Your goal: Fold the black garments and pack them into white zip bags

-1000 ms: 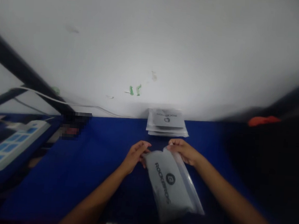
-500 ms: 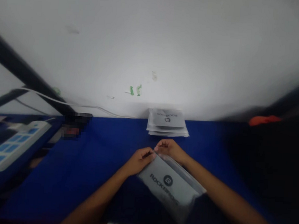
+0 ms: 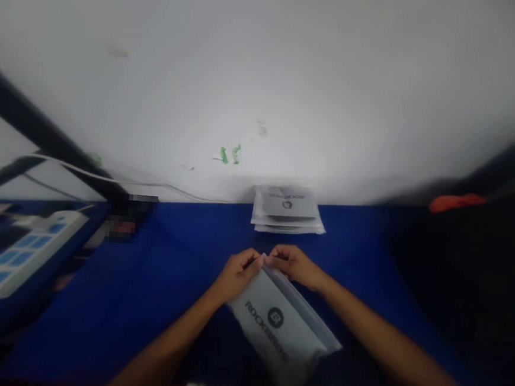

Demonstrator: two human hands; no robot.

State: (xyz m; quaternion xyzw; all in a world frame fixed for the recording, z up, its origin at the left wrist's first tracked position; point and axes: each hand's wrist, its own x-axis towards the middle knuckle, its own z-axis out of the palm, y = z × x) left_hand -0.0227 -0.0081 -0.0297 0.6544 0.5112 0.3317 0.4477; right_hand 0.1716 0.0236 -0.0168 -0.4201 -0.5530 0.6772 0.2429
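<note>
A frosted plastic zip bag [image 3: 269,328] printed "ROCKBROS" hangs tilted over the near part of the blue table. Its far corner is pinched between the fingertips of my left hand [image 3: 238,275]. Right beside that, my right hand [image 3: 294,264] is closed on the same corner, at the end of the bag's sealing edge. The two hands nearly touch. What the bag contains cannot be made out. Beyond my hands, a stack of similar printed bags [image 3: 287,210] lies against the wall.
The blue table [image 3: 192,235] meets a white wall [image 3: 336,104] at the back. To the left lie a white power strip [image 3: 25,255] with blue sockets and a white cable [image 3: 107,178]. A red-orange object [image 3: 457,203] sits at the far right. Dark frame bars [image 3: 44,128] stand at the left.
The held bag has swung slightly left and down, its sealing edge now steeper. My hands have stayed together at its corner, with the left wrist shifted slightly left.
</note>
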